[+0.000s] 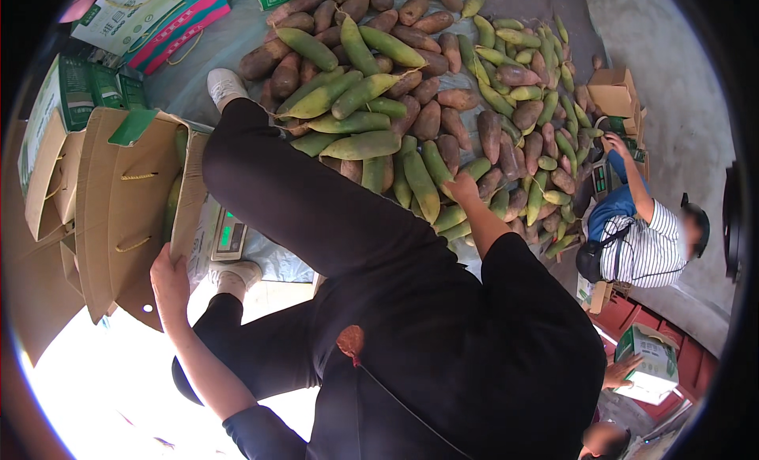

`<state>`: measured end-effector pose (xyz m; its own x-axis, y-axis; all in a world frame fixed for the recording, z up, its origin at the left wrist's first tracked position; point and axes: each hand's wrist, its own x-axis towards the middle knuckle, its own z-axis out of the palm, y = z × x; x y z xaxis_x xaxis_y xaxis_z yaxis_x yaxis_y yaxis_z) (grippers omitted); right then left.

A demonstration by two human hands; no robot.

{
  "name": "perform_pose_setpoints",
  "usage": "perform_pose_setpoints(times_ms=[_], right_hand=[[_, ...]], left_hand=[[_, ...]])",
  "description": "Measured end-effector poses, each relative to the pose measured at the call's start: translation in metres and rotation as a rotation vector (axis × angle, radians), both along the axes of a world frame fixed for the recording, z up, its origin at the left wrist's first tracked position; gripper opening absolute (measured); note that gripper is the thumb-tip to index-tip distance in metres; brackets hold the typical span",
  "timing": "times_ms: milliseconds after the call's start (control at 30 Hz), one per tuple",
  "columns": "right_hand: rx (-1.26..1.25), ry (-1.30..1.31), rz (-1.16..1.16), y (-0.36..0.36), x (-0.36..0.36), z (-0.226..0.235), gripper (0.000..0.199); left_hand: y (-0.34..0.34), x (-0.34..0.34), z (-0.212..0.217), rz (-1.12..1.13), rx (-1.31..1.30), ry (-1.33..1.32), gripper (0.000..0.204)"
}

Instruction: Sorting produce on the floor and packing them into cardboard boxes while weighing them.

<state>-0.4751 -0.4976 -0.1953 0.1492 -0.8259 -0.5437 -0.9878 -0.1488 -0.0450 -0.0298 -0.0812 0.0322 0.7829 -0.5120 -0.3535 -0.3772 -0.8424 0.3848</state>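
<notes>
My left hand point(170, 278) grips the near edge of an open cardboard carton point(130, 203) with yellow cord handles. Green radishes point(173, 197) show inside it, partly hidden by the carton's walls. Beside the carton, a digital scale point(230, 235) with a lit green display sits near my shoe. Reaching past my knee, my right hand point(463, 189) closes on the end of a green radish point(437, 164) at the near side of a large pile. Its fingertips are partly hidden against the radish. Green radishes and brownish-red ones point(427, 121) lie mixed in that pile.
Printed cartons point(142, 25) stand at the upper left, with more open cartons point(51, 163) below. At the right, a person in a striped shirt point(648, 250) reaches toward brown boxes point(613, 94) by the pile. Another person's hand point(621, 371) holds a green-and-white carton point(652, 361).
</notes>
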Motion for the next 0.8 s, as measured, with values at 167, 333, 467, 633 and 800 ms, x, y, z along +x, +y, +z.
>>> perform_pose_setpoints(times_ms=[167,333,467,633,800], right_hand=[[0.297,-0.189,-0.096,0.018,0.012,-0.008,0.061],[0.238,-0.232,-0.015,0.035,0.055,-0.005,0.080],[0.239,-0.187,0.013,0.030,0.070,0.000,0.085],[0.205,-0.376,-0.058,0.024,0.088,0.024,0.076],[0.067,-0.606,-0.047,-0.016,0.117,0.036,0.065]], left_hand=[[0.000,0.001,-0.002,0.065,0.001,0.023,0.023],[0.002,-0.001,0.000,0.062,-0.007,0.028,0.024],[0.000,0.000,-0.001,0.039,-0.053,0.030,0.024],[0.005,-0.003,0.000,0.066,-0.053,0.034,0.023],[0.003,-0.003,0.001,0.065,-0.017,0.024,0.023]])
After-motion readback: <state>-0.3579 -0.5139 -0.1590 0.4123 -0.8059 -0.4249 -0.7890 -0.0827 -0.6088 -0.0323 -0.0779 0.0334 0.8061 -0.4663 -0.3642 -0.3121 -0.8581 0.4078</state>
